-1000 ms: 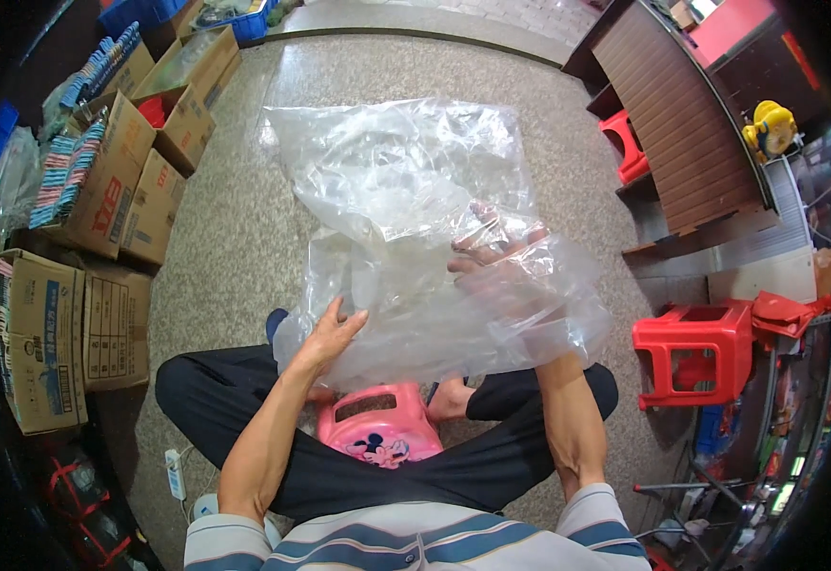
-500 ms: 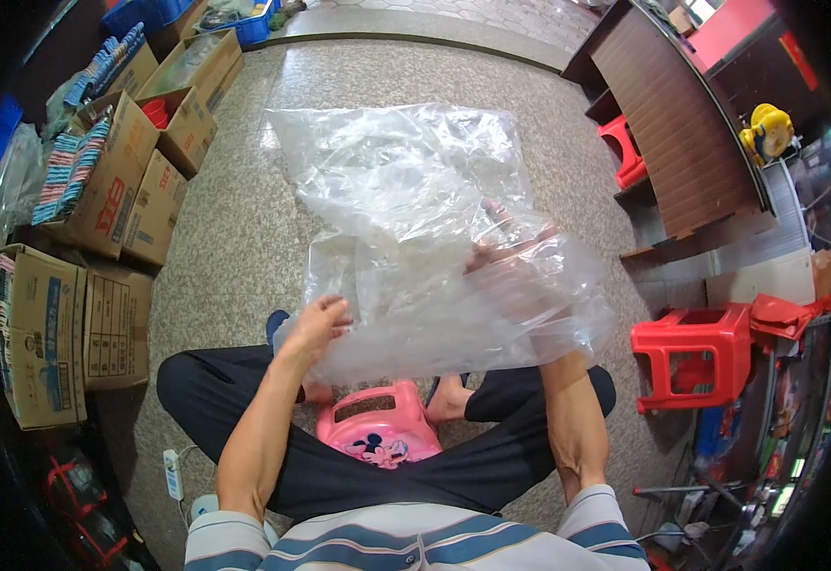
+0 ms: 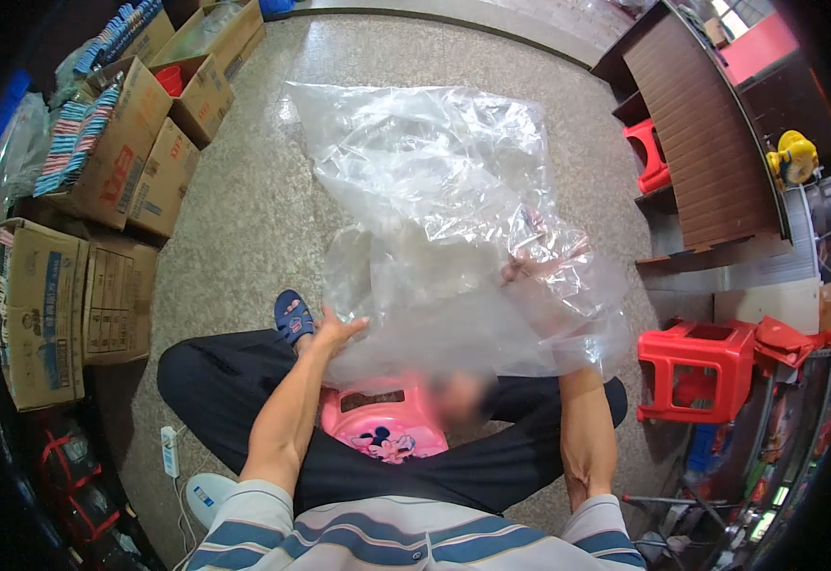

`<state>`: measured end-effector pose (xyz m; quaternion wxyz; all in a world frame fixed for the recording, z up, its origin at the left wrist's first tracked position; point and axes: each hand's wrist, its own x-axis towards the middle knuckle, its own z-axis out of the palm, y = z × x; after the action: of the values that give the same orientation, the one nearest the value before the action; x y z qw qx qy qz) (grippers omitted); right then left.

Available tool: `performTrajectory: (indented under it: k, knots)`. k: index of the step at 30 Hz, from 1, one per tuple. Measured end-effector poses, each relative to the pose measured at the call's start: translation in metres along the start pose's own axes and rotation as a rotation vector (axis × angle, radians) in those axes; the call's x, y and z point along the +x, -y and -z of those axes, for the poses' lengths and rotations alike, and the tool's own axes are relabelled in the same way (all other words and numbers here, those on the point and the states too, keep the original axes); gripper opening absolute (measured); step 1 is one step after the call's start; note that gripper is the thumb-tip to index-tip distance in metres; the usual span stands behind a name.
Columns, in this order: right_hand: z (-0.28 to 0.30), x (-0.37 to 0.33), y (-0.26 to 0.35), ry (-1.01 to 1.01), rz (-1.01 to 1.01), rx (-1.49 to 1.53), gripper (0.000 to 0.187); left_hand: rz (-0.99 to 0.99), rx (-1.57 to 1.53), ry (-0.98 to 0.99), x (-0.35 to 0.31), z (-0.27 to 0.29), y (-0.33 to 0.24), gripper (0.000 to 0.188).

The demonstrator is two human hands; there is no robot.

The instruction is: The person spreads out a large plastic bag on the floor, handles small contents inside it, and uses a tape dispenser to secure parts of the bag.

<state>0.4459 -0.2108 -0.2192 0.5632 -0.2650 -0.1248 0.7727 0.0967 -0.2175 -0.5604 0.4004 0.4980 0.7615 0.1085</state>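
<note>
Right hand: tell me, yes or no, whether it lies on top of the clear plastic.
No, the right hand shows through the clear plastic, which lies over it.

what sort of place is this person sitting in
Probably a small shop or its stockroom: cardboard boxes, some packed with striped goods, stand on the left, with a brown desk or counter and red plastic stools on the right.

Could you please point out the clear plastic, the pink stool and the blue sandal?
Clear plastic [image 3: 444,249]: head view, on its crumpled middle.
Pink stool [image 3: 384,421]: head view, on the panel below its slot.
Blue sandal [image 3: 292,318]: head view, on its upper strap.
</note>
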Motion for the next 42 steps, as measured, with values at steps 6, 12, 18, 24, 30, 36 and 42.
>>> performTrajectory:
  k: [6, 12, 18, 24, 30, 36, 42]
  knots:
    - [0.022, 0.054, 0.023, 0.300, -0.052, 0.118, 0.079, 0.512, -0.772, 0.610, 0.052, -0.039, 0.036, 0.068]
    - [0.016, 0.139, 0.126, -0.003, 0.041, 0.315, 0.066, 0.399, -1.006, 0.384, 0.148, 0.039, -0.148, 0.032]
    - [-0.125, 0.122, 0.205, 0.172, 0.547, -0.465, 0.038, -0.386, -0.685, -0.456, 0.218, 0.262, -0.327, 0.053]
    - [-0.185, 0.051, 0.209, 0.349, 0.508, -0.420, 0.051, -0.569, -0.789, -0.488, 0.130, 0.386, -0.374, 0.051]
    - [-0.148, 0.061, 0.121, 0.399, 0.187, -0.194, 0.065, -0.473, -0.911, -0.306, 0.149, 0.380, -0.239, 0.044]
    - [-0.031, 0.118, 0.081, 0.346, 0.037, -0.395, 0.092, -0.112, -0.857, 0.033, 0.252, 0.259, -0.116, 0.046]
    - [0.046, 0.166, -0.011, -0.040, -0.150, -0.105, 0.084, 0.017, -0.243, -0.566, 0.208, 0.190, -0.053, 0.047]
